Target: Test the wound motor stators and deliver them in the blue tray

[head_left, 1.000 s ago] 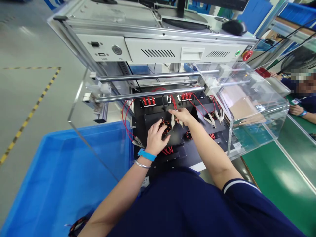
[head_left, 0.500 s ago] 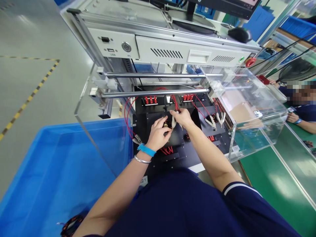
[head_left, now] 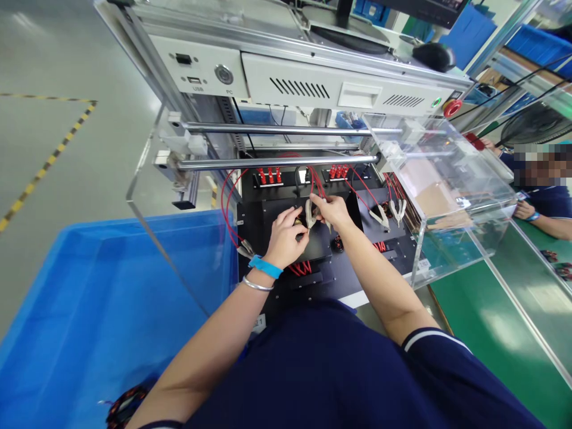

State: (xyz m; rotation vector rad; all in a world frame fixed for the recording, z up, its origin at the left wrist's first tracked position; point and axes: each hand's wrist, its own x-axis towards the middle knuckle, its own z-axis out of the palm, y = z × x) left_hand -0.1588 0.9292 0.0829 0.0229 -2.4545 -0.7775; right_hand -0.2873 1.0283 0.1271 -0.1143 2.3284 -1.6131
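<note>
- My right hand (head_left: 333, 210) is nearly closed, thumb and fingers pinching a pale clip (head_left: 308, 214) below the red wires (head_left: 315, 180).
- My left hand (head_left: 288, 237) is half curled over a coil (head_left: 298, 221) on the black plate (head_left: 318, 249), fingertips beside the clip's tip; my fingers cover most of it, so I can't tell whether they grip anything.
- I'd judge this clip work partway along: clip and coil are brought together, but whether the clip has bitten isn't clear.
- Away from my hands, a pair of clips (head_left: 245, 248) lies at the left edge (by the blue bin (head_left: 179, 280)), and white clips (head_left: 397, 213) sit at the right; I'm handling neither set.
</note>
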